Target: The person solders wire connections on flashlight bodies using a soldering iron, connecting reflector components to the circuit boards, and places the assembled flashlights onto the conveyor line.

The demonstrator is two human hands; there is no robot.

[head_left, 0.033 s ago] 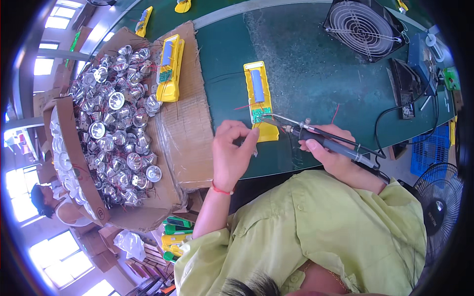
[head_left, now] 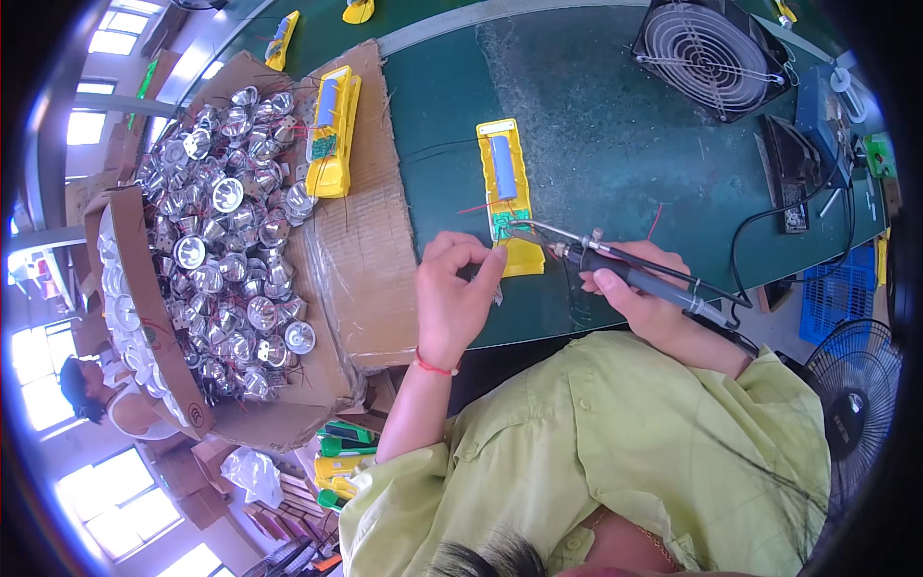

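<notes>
A yellow plastic housing half (head_left: 525,258) lies on the green bench, bearing a blue cylindrical battery (head_left: 504,167) and a small green circuit board (head_left: 511,225). My right hand (head_left: 646,287) is wrapped round the grey handle of a soldering iron (head_left: 630,273). The iron's metal tip reaches the board, with a thin guide tube alongside it. At the board's near left edge, my left hand (head_left: 456,288) is closed in a pinch. What sits between its fingertips is too small to make out. Part of a small shiny piece shows below those fingers.
To the left, a cardboard box (head_left: 317,288) holds many silver reflector cups (head_left: 226,197) with wires. Another yellow housing (head_left: 332,135) with battery and board lies on its flap. At the back right stand a square fan (head_left: 711,53) and a blue box-shaped unit (head_left: 822,120); cables run to the iron.
</notes>
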